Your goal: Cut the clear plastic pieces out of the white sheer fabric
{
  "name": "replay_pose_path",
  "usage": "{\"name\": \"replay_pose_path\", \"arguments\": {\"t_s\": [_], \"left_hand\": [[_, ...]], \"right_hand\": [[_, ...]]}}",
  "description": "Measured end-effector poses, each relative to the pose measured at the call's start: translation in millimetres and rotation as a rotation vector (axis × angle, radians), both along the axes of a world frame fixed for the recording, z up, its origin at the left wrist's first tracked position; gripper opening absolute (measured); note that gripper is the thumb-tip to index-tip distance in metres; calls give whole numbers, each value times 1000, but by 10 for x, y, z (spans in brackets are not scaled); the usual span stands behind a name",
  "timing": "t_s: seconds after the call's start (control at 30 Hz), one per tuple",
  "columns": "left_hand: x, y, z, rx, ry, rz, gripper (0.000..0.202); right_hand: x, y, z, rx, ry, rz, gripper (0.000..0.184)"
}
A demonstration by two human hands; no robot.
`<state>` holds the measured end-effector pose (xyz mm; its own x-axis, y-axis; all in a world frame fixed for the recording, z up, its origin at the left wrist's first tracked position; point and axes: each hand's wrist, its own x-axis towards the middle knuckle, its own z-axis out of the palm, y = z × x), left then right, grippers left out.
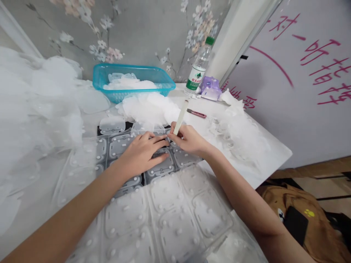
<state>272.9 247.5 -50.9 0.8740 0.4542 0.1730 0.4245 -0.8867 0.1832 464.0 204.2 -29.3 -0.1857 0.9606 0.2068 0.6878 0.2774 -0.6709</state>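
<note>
Our left hand [142,153] lies open on the studded plastic sheet [175,215], our right hand [189,140] pinches a white-handled tool [181,117]; clear pieces [149,107] heap upper centre, much sheet remaining.

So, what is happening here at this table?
A person is working at a white table. Their left hand rests on a clear plastic sheet with moulded bumps, and their right hand holds a pale stick above it. Loose white plastic scraps lie beyond, near a blue basket and a small red knife.
</note>
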Motion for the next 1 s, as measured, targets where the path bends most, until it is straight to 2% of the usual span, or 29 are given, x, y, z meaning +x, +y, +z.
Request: {"name": "replay_pose_path", "arguments": {"t_s": [0.2,0.3,0.4,0.57,0.63,0.7,0.83,0.93,1.0], "left_hand": [[1,6,7,-8,2,-7,32],[6,-2,5,3,6,-4,32],[12,-9,4,21,13,11,32],[19,-21,3,34,10,30,35],[18,-24,-1,47,8,30,34],[15,-23,4,79,6,36,34],[44,-21,104,188,-2,46,35],[166,-47,226,243,-41,87,37],[298,-72,256,226,-73,32,35]], "right_hand": [[-53,64,-157,98,21,-78,14],[-70,76,-182,120,28,-122,14],[-47,57,-121,84,33,-93,15],[38,-18,36,-124,64,47,20],[91,-36,99,-168,132,57,21],[187,-39,170,-123,274,-24,21],[474,8,221,153,577,-316,28],[607,87,51,194,640,-433,36],[613,139,-118,134,650,-432,39]]}}
